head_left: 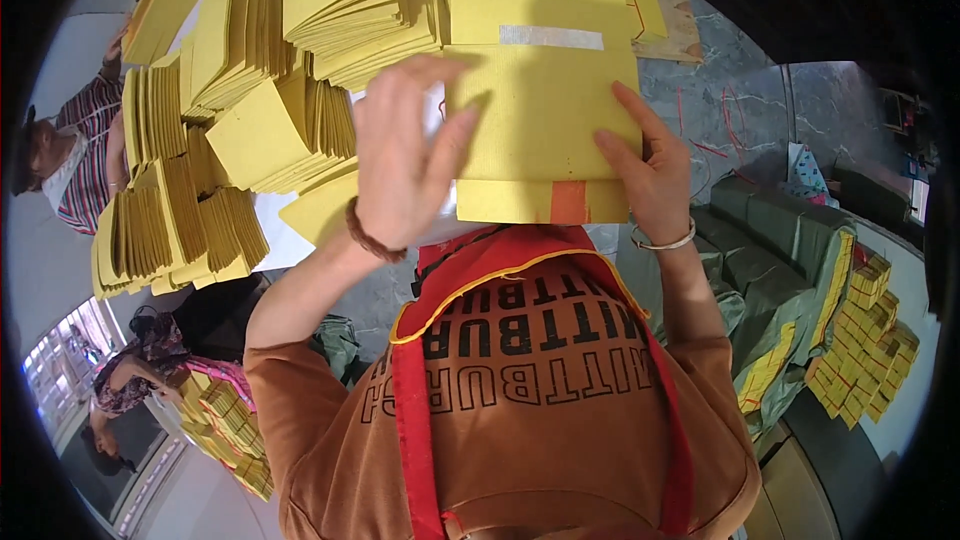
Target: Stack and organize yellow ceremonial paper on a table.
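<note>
I hold a flat yellow paper sheet [545,90] with a white tape strip and a small orange tab at its near edge. My left hand [405,155] lies over its left side with fingers spread on the paper. On the right edge my right hand [645,175] grips it, thumb on top. A beaded bracelet circles my left wrist, a silver bangle my right. More yellow sheets lie under and beyond it.
Many fanned stacks of yellow folded paper [230,100] cover the table to the left and behind. Green sacks [790,240] and small yellow bundles [870,340] sit at the right. One person in a striped shirt [85,155] and another in patterned clothes [140,370] are at the left.
</note>
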`<state>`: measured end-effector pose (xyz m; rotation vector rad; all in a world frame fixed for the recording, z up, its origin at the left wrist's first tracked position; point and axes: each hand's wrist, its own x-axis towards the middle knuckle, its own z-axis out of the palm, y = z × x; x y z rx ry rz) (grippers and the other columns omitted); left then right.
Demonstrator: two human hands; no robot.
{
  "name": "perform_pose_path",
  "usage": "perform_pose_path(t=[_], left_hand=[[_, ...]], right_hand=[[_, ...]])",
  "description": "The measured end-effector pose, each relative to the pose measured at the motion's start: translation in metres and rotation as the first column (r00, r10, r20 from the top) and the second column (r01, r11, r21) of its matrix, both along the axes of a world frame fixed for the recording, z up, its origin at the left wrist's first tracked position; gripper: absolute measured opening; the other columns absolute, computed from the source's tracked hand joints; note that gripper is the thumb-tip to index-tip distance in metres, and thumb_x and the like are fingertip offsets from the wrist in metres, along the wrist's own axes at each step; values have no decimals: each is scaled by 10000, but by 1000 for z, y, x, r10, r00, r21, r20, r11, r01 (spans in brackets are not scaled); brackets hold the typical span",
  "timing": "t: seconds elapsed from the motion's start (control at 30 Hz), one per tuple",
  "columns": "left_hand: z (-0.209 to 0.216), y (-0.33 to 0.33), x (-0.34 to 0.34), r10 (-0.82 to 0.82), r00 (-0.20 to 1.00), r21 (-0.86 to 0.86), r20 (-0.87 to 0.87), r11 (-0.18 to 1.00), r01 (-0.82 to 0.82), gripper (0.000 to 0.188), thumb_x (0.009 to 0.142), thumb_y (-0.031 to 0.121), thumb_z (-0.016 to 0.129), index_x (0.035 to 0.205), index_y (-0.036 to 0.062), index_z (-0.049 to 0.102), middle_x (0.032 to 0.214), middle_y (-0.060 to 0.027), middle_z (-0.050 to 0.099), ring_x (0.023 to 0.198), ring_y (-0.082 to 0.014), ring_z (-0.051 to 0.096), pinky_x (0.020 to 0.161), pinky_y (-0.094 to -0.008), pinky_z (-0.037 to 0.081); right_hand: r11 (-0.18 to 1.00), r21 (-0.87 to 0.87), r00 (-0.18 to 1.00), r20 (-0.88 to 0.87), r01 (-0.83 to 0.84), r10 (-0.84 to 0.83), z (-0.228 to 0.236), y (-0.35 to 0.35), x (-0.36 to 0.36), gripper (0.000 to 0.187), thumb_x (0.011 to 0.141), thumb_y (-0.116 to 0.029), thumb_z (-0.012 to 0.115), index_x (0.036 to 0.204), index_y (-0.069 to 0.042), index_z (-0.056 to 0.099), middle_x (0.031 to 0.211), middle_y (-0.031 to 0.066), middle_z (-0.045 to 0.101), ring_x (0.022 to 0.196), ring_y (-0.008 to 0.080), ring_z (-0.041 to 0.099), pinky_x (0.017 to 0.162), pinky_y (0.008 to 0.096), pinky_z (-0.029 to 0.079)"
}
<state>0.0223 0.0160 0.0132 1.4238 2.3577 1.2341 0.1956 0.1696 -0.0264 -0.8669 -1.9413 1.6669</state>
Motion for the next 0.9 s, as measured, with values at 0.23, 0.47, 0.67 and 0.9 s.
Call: perform_pose_path(t=[0.23, 0.47, 0.67, 0.9], left_hand=[[-24, 23, 25, -336, 889, -276, -312, 927, 253, 510, 783, 257, 629, 1247, 94, 494, 1334, -151, 390, 1234, -333, 327, 989, -447, 281], [-35, 24, 23, -354, 863, -315, -360, 917, 245, 545, 783, 326, 609, 1274, 130, 475, 1353, -141, 370, 1248, -341, 309, 1004, -479, 252], [-32, 24, 24, -388, 857, -321, -339, 904, 282, 608, 747, 393, 619, 1268, 114, 479, 1350, -158, 365, 1250, -342, 304, 1001, -477, 249], [-24, 21, 25, -484, 703, -328, -521, 874, 359, 615, 733, 354, 604, 1215, -11, 493, 1211, -204, 484, 1076, -341, 464, 876, -379, 399]], right_hand=[[999, -41, 999, -30, 30, -31, 3, -3, -1, 442, 799, -62, 633, 1220, 11, 520, 996, 147, 648, 855, 98, 571, 727, 251, 477], [575, 787, 946, 317, -223, -66, 10, -11, 7, 490, 792, -283, 626, 1226, -75, 534, 1316, 148, 445, 1208, 264, 421, 1001, 463, 278], [427, 742, 839, 539, -517, 79, -4, -20, 10, 690, 830, -541, 454, 1337, -76, 395, 1427, 148, 304, 1342, 312, 239, 1005, 655, 53], [548, 625, 826, 492, -556, 276, -1, -6, 15, 717, 875, -526, 404, 1384, -33, 296, 1445, 148, 273, 1369, 313, 164, 1054, 582, 70]])
